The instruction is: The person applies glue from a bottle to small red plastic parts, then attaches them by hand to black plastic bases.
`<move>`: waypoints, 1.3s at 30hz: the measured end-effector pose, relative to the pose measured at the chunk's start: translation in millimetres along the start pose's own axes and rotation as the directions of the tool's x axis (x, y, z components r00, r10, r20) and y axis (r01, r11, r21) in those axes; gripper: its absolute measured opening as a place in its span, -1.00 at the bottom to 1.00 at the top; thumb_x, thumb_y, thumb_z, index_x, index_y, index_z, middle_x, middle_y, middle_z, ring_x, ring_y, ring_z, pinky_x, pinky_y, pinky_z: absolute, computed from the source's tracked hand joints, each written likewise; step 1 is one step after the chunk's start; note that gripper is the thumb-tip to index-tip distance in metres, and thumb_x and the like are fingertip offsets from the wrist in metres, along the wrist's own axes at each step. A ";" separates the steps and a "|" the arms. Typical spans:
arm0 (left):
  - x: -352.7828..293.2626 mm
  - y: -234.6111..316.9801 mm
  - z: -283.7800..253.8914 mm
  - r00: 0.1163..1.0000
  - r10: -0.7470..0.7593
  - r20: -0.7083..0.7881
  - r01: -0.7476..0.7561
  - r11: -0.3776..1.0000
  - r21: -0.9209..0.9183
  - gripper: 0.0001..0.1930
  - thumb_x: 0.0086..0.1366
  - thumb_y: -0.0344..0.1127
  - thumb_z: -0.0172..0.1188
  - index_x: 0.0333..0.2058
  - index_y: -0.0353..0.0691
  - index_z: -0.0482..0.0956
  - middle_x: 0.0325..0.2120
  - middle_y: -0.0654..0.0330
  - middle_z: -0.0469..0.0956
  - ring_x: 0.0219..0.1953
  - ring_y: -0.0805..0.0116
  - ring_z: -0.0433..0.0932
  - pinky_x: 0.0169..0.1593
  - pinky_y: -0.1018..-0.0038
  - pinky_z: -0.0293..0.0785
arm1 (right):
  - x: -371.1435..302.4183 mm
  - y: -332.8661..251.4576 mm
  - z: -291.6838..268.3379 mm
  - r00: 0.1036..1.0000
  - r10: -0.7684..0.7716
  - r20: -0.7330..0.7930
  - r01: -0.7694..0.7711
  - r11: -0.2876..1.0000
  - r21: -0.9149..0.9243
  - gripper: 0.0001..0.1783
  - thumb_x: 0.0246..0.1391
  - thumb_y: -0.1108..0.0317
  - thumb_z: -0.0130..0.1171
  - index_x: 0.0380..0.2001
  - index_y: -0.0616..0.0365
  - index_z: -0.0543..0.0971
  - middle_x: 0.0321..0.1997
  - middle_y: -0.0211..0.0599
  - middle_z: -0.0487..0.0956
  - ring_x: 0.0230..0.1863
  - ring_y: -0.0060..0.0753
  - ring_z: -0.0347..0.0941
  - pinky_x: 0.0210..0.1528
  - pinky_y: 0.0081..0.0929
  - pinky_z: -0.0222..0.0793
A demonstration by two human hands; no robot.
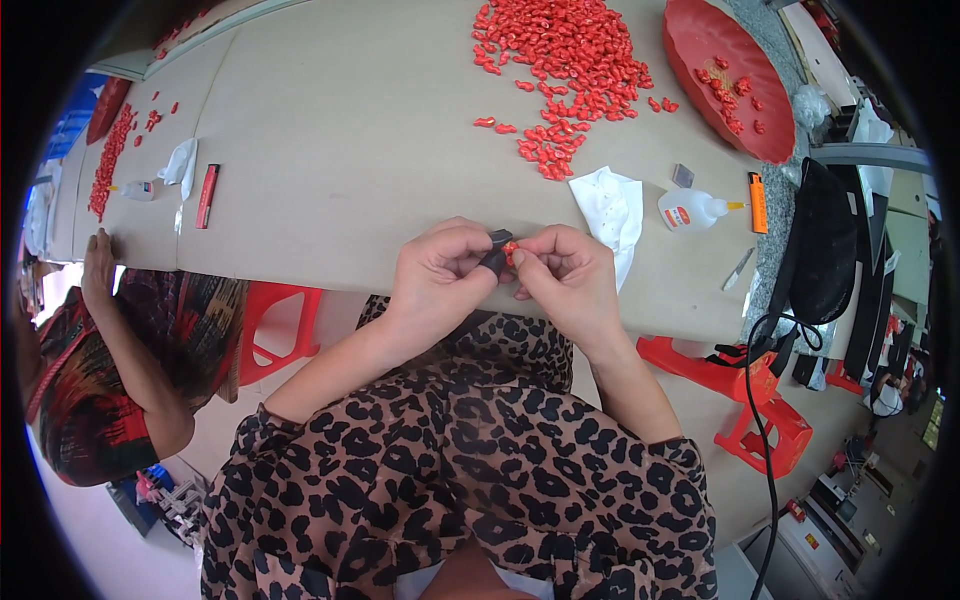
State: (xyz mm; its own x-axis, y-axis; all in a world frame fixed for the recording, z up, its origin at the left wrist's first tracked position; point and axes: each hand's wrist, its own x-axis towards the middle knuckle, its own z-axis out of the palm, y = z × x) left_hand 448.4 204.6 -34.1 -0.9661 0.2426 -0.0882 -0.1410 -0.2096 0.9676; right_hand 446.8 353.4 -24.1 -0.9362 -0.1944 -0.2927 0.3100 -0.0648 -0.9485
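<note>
Over the near edge of the grey-topped table, both hands meet at a small red piece with a spot of yellow on it. My left hand pinches it from the left, with dark covers on the thumb and forefinger tips. From the right, my right hand grips the same piece between thumb and forefinger. The fingertips hide much of it. Just beyond my right hand lies a white cloth. A heap of small red peanut-shaped pieces spreads across the far part of the table.
At right are a red scalloped tray with several pieces, a dropper bottle, a grey block, an orange cutter, a thin blade, a black bag and a cable. At left, a co-worker's hand rests near a red cutter.
</note>
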 end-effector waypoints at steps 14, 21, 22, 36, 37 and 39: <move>1.5 -0.6 -3.4 1.000 -0.003 0.014 0.005 0.993 -0.118 -0.87 0.03 -0.67 -0.05 -0.41 -0.41 0.41 -0.35 0.14 0.37 -0.34 0.46 0.44 -0.26 0.64 0.38 | -0.5 -0.5 -2.8 0.997 -0.076 0.012 0.073 0.985 0.156 -0.92 -0.05 0.52 0.00 -0.44 0.32 0.40 -0.45 -0.28 0.50 -0.41 -0.59 0.45 -0.48 -0.74 0.37; -1.1 -2.9 -5.9 0.999 0.031 0.041 -0.029 0.998 -0.049 -0.87 0.02 -0.69 -0.07 -0.42 -0.45 0.40 -0.34 0.12 0.35 -0.34 0.46 0.45 -0.28 0.66 0.39 | -2.2 2.6 0.2 0.997 -0.077 0.018 0.074 0.987 0.140 -0.94 -0.06 0.55 -0.02 -0.45 0.33 0.41 -0.47 -0.27 0.48 -0.47 -0.61 0.42 -0.47 -0.73 0.38; -0.8 -2.5 -5.4 0.999 0.031 0.042 -0.029 0.998 -0.050 -0.87 0.02 -0.69 -0.07 -0.42 -0.45 0.40 -0.34 0.12 0.35 -0.34 0.46 0.45 -0.28 0.66 0.39 | -1.9 3.1 -0.4 0.997 -0.080 0.018 0.077 0.989 0.129 -0.94 -0.06 0.54 -0.02 -0.46 0.32 0.40 -0.47 -0.29 0.49 -0.44 -0.62 0.44 -0.46 -0.74 0.38; 4.8 2.0 -4.8 0.996 0.074 0.040 -0.064 0.977 -0.204 -0.83 0.08 -0.66 -0.09 -0.34 -0.35 0.40 -0.32 0.19 0.44 -0.25 0.52 0.41 -0.13 0.60 0.32 | -0.7 7.5 -1.5 0.971 -0.238 -0.026 0.239 0.958 0.159 -0.88 -0.07 0.58 0.00 -0.38 0.34 0.42 -0.42 -0.26 0.46 -0.46 -0.61 0.40 -0.44 -0.73 0.35; 4.0 0.7 -5.2 0.996 0.082 0.030 -0.074 0.976 -0.206 -0.83 0.08 -0.66 -0.09 -0.34 -0.35 0.40 -0.32 0.19 0.44 -0.25 0.52 0.41 -0.13 0.60 0.32 | -1.6 9.1 -0.7 0.961 -0.275 -0.037 0.278 0.953 0.122 -0.88 -0.08 0.60 0.00 -0.39 0.35 0.42 -0.40 -0.26 0.44 -0.45 -0.59 0.40 -0.44 -0.74 0.35; 2.9 -0.9 -6.2 0.997 0.063 0.052 -0.051 0.976 -0.210 -0.81 0.07 -0.66 -0.10 -0.32 -0.35 0.39 -0.31 0.19 0.43 -0.23 0.51 0.41 -0.11 0.59 0.31 | -2.7 9.7 0.6 0.952 -0.306 -0.030 0.308 0.946 0.103 -0.88 -0.09 0.61 0.00 -0.40 0.36 0.43 -0.38 -0.25 0.42 -0.45 -0.58 0.40 -0.43 -0.74 0.36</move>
State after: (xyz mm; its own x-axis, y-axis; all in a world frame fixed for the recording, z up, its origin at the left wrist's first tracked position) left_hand 444.5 199.7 -36.7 -0.9605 0.2780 -0.0142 -0.1337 -0.4160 0.8995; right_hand 452.5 352.7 -32.5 -0.9907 -0.1361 0.0083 0.0223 -0.2218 -0.9748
